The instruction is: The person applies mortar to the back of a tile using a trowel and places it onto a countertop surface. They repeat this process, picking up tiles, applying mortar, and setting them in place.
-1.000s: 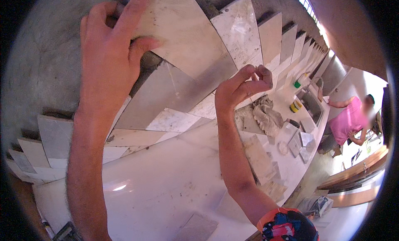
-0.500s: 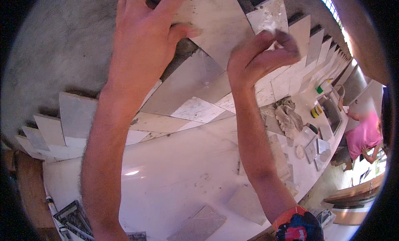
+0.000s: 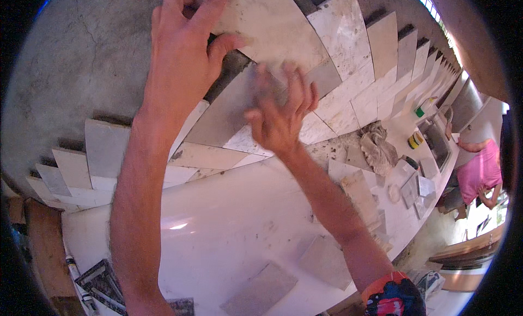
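Note:
A large pale wall tile (image 3: 272, 27) leans at the top centre, against the rough grey wall. My left hand (image 3: 182, 62) grips its left edge, with the thumb on the tile's face and the other fingers bent at its upper left. Just below that tile, my right hand (image 3: 283, 111) is raised with its fingers spread, and nothing shows in it. Motion blurs its fingers, so I cannot tell whether they touch the tiles. Behind it lies a grey tile (image 3: 223, 109), partly covered by the hand. A dark gap shows under my left thumb.
Set tiles continue along the wall, among them a grey one (image 3: 106, 150) at left. On the white countertop (image 3: 218, 223) are a loose grey tile (image 3: 261, 291), a crumpled cloth (image 3: 377, 152) and a black frame-like object (image 3: 101, 283). A sink (image 3: 436, 141) and a person in pink (image 3: 482, 171) are at right.
My right hand has moved left and down from the tile's right side, and its fingers have opened from a closed pose. My left hand stays at the tile's left edge.

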